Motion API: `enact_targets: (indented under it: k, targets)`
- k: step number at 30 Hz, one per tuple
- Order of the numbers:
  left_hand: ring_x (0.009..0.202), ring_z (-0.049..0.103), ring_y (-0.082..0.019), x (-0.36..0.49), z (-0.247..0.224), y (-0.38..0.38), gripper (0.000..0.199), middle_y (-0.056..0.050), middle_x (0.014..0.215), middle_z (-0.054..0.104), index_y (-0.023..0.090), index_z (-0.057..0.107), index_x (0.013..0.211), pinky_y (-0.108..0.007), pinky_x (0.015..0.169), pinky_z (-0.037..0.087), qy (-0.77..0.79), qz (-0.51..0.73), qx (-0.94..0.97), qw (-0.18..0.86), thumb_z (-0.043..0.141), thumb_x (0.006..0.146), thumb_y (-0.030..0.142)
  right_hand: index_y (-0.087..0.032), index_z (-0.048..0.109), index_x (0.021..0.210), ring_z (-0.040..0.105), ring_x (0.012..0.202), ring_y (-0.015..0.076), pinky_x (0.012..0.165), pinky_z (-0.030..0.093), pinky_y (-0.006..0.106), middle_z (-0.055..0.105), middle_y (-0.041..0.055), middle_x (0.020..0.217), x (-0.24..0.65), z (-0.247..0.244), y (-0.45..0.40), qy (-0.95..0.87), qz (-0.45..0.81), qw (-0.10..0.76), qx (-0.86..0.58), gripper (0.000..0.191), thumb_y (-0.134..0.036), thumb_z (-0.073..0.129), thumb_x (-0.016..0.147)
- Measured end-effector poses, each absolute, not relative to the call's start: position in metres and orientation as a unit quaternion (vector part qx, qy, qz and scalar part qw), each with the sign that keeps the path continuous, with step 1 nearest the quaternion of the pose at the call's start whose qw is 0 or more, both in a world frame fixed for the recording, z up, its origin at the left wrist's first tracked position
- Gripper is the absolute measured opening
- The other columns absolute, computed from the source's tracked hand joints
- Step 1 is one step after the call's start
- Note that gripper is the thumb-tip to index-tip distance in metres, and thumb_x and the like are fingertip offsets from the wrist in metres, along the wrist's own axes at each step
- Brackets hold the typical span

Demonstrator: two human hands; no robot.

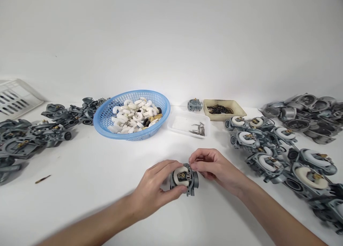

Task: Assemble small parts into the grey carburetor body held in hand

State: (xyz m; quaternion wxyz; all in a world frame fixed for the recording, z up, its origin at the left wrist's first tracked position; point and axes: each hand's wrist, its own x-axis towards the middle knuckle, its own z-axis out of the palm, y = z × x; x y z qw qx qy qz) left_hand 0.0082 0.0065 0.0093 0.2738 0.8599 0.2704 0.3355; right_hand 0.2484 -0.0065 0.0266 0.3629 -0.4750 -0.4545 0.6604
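A grey metal carburetor body [193, 189] sits on the white table in front of me, its open side facing up. Inside it lies a white C-shaped float [177, 178] around small brass jets. My left hand [157, 187] is closed around the carburetor's left side, thumb near the front and fingers over the back. At the upper right edge of the body, my right hand [211, 166] has its thumb and index finger pinched together. Whatever may be between those fingertips is too small to make out.
A blue basket [98, 123] holds many floats. Behind my hands stand a clear tray [178, 123] of thin metal pins and a yellowish tray [238, 112] of black rings. Carburetors with floats [269, 164] crowd the right; more bodies [24, 146] lie left, near a small brown tool [43, 179].
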Motion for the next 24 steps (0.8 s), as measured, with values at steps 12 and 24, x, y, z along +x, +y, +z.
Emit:
enact_targets:
  k: [12,24]
  targets:
    - [0.098,0.071,-0.019,0.0079,0.0096,0.005,0.034,-0.006,0.113,0.072,0.024,0.058,0.127,-0.028,0.088,0.058,0.272,0.334,0.859,0.277,0.069,0.094,0.027,-0.017,0.076,0.091,0.029,0.052,0.008,0.047,0.017,0.024,0.042,-0.0057,0.056,0.2415,0.029,-0.0088,-0.43,0.67,0.355,-0.491,0.03,-0.047,0.075,0.085]
    - [0.095,0.071,-0.02,0.0071,0.0103,0.0044,0.034,-0.006,0.109,0.073,0.024,0.057,0.126,-0.029,0.085,0.059,0.271,0.339,0.86,0.269,0.068,0.095,0.032,-0.019,0.07,0.097,0.038,0.058,0.0084,0.048,0.022,0.022,0.05,-0.003,0.071,0.2396,0.0326,-0.0103,-0.424,0.675,0.359,-0.486,0.03,-0.046,0.075,0.085]
